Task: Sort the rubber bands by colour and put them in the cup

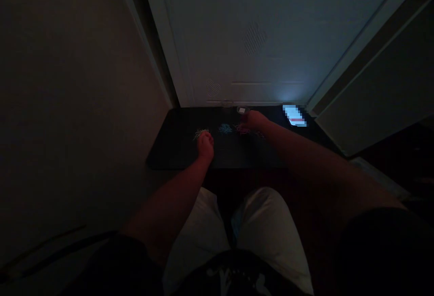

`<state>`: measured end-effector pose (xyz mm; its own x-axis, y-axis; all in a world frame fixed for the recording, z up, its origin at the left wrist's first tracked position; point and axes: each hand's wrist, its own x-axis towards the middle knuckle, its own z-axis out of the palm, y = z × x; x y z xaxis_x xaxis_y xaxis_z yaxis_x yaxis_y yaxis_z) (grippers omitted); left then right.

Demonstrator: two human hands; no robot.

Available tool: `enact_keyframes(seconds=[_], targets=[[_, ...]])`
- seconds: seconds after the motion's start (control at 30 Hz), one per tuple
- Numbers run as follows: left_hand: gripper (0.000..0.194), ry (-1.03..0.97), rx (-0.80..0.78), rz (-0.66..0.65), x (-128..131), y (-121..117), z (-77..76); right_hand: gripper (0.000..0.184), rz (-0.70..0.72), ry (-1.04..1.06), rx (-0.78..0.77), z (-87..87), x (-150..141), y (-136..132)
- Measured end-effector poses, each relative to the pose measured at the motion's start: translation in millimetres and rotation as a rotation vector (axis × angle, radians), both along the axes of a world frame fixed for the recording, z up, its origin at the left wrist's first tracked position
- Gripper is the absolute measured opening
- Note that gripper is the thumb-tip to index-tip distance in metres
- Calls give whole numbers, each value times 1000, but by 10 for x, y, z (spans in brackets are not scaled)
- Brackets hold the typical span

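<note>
My left hand (pixel 205 145) is closed, fingers curled, at the near edge of a pale yellowish pile of thin strips (pixel 200 134). What it pinches, if anything, is too small to make out. Over a pink pile of similar strips (pixel 242 129) is my right hand (pixel 255 120), its fingers drawn together and pointing down to the left in dim light; their tips and anything in them cannot be made out. Between the hands lies a blue pile of thin strips (pixel 225 128). A few loose strips (pixel 260 135) are scattered just below my right hand.
The piles lie on a low dark table (pixel 176 151) against a white door (pixel 210 38). Behind them are a round clear lid or dish (pixel 242 110) and another faint clear round item (pixel 227 103). A lit phone (pixel 294 115) lies at the right end. The room is very dark.
</note>
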<state>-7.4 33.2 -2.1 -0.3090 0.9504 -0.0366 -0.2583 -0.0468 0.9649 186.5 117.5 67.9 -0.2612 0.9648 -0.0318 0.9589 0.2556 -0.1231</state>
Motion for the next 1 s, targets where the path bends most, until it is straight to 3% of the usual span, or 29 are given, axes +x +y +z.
enact_keyframes(seconds=[0.1,0.23,0.33,0.5,0.8,1.0], targets=[[21,-108,33,0,-9,11,26,42,15,2,105,67,23,-69],[25,-173,17,-33,-12,2,45,31,93,23,136,103,-126,-406],[26,-179,24,-34,-10,-4,51,26,254,52,-38,-35,-365,-796],[27,-171,42,-46,-14,1,43,23,313,121,-40,-345,-640,-1181],[26,-127,29,-49,-22,-5,34,20,254,183,-32,-454,-725,-1173],[25,-144,50,-58,-25,8,12,18,146,274,-4,-440,-586,-1021]])
